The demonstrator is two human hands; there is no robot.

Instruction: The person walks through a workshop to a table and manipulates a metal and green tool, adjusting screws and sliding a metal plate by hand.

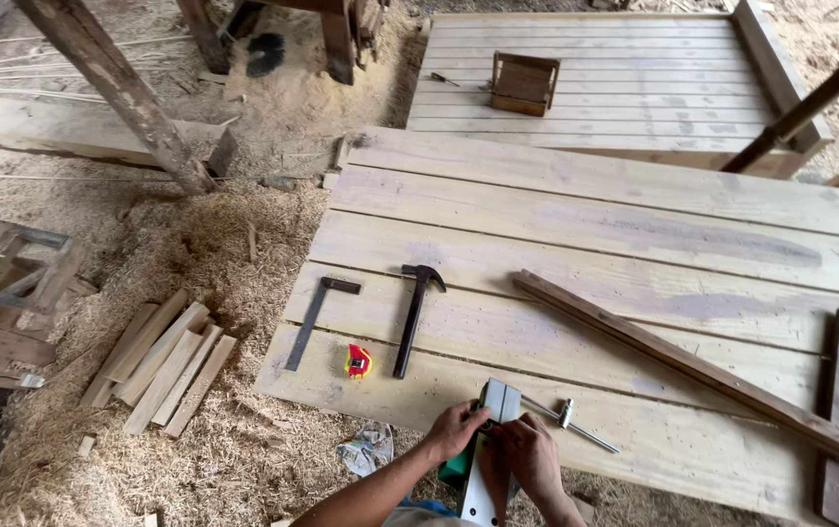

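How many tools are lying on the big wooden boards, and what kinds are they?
Hammer: 1
Try square: 1
Tape measure, red and yellow: 1
Metal T-handle rod: 1
Power planer, under both hands, left hand and right hand: 1
Total: 5

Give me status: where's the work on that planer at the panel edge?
Done: plank panel looks assembled. In hand: left hand and right hand both on the hand planer. Left: hammer, square, tape measure and long batten lie untouched.
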